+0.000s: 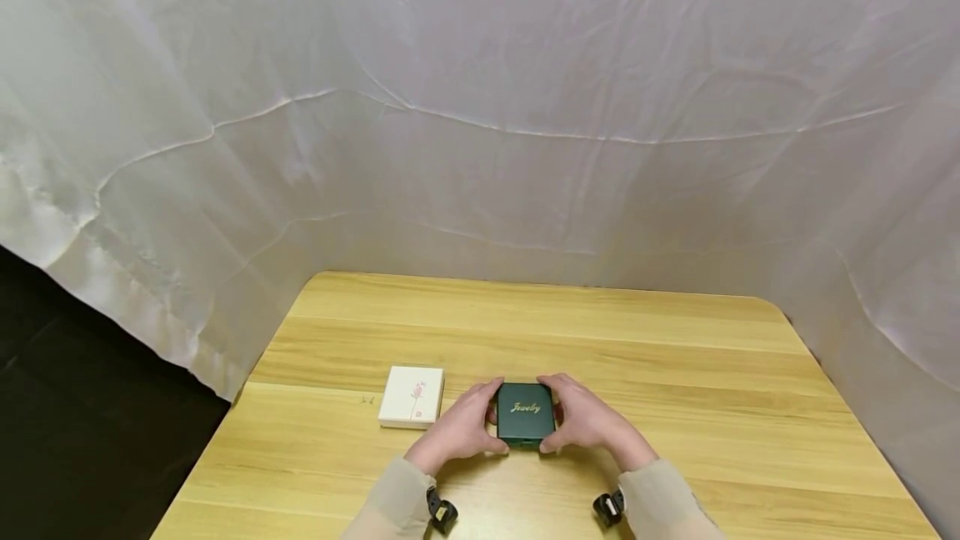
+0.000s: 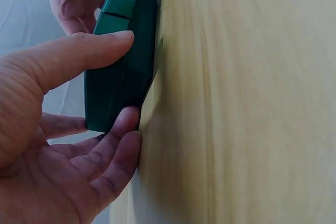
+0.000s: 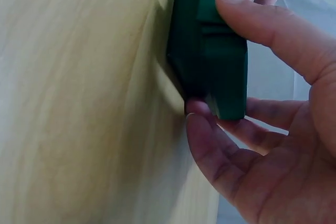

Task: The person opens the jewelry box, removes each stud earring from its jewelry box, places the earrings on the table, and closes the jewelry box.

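A dark green jewelry box (image 1: 525, 419) with gold "Jewelry" lettering on its lid is held between both hands near the front middle of the table. My left hand (image 1: 467, 423) grips its left side, thumb on the front face and fingers along the side and far corner. From the other side my right hand (image 1: 587, 417) grips it the same way, its thumb at the front clasp tab in the right wrist view. The green box (image 2: 118, 82) appears closed, its lower edge close over the wood in the left wrist view.
A white square box (image 1: 411, 397) with a pink flower print lies left of the left hand. Wood-grain table (image 1: 675, 357) surface surrounds both. Pale hanging cloth (image 1: 525, 148) encloses the back and sides, and a dark area (image 1: 90, 423) shows at the lower left.
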Available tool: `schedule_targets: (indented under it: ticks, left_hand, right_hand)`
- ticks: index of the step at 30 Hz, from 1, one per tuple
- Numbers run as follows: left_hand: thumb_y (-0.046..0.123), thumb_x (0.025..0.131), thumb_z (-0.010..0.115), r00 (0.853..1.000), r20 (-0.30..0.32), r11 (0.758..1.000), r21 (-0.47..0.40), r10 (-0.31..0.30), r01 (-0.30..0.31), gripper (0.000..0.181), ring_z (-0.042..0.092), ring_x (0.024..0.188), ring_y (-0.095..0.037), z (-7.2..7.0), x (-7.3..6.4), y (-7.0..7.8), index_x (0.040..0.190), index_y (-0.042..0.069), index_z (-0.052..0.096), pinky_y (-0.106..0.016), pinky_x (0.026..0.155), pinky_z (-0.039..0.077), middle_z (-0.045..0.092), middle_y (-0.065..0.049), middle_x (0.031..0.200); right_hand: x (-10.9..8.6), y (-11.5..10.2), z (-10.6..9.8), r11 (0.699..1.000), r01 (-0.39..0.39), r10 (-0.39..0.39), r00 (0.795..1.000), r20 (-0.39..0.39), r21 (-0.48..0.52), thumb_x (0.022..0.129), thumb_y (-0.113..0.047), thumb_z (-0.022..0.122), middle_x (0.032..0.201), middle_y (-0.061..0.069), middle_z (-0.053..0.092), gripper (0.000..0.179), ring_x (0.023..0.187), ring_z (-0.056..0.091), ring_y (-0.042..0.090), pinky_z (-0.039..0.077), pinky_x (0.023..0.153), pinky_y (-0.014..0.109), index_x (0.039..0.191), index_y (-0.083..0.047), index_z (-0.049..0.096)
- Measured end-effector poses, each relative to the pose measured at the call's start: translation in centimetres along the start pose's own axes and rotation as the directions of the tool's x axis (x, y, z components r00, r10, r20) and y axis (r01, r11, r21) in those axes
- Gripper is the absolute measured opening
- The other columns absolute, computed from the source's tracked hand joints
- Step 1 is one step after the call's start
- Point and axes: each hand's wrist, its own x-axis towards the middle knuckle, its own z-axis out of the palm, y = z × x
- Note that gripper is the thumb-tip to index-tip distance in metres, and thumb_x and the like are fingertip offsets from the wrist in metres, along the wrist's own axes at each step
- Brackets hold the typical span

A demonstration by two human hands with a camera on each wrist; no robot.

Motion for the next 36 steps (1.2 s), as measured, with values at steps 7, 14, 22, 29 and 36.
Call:
schedule_targets:
  ticks: [7,14,22,29,36]
  left_hand:
    - [0.018,0.064,0.092,1.000,0.006,1.000,-0.019,-0.008,0.008,0.106,0.052,0.098,-0.017,0.05,0.07,-0.17,0.150,-0.002,0.034,-0.039,0.095,0.045,0.054,-0.012,0.128]
    - [0.020,0.063,0.092,1.000,0.004,1.000,-0.004,-0.002,0.002,0.107,0.051,0.103,-0.019,0.13,0.23,-0.24,0.150,-0.001,0.033,-0.039,0.096,0.045,0.052,-0.014,0.133]
    - [0.019,0.063,0.093,1.000,-0.001,1.000,0.006,0.004,-0.004,0.106,0.051,0.101,-0.018,0.02,0.21,-0.06,0.149,-0.002,0.035,-0.038,0.097,0.044,0.053,-0.014,0.131]
    - [0.020,0.063,0.092,1.000,0.003,1.000,0.025,0.002,-0.002,0.106,0.052,0.108,-0.021,0.06,0.26,-0.01,0.149,-0.002,0.034,-0.040,0.099,0.044,0.053,-0.014,0.133]
    - [0.019,0.062,0.092,1.000,-0.001,0.999,0.033,0.016,-0.016,0.105,0.052,0.102,-0.019,0.09,0.46,-0.05,0.148,-0.002,0.036,-0.036,0.096,0.045,0.055,-0.013,0.128]
  right_hand:
    - [0.23,-0.17,-0.09,1.000,-0.019,0.019,0.999,0.034,-0.005,0.054,-0.010,0.095,0.127,0.015,0.052,0.103,0.099,0.054,0.023,0.049,0.086,0.043,0.140,0.007,0.043]
    - [0.36,-0.13,-0.15,1.000,-0.018,0.018,0.999,0.029,0.010,0.053,-0.006,0.095,0.121,0.013,0.054,0.098,0.095,0.054,0.021,0.050,0.082,0.040,0.137,0.006,0.046]
    - [0.36,0.02,-0.09,1.000,-0.012,0.012,1.000,0.027,0.020,0.053,-0.006,0.095,0.120,0.012,0.054,0.097,0.090,0.055,0.020,0.050,0.077,0.037,0.136,0.006,0.046]
    - [0.35,-0.08,-0.09,1.000,-0.017,0.016,1.000,0.019,0.023,0.052,-0.006,0.096,0.119,0.012,0.055,0.097,0.088,0.056,0.020,0.051,0.075,0.036,0.135,0.006,0.048]
    - [0.44,-0.14,-0.12,1.000,-0.019,0.019,1.000,0.009,0.017,0.050,-0.006,0.096,0.119,0.012,0.055,0.096,0.085,0.056,0.019,0.051,0.072,0.035,0.133,0.005,0.049]
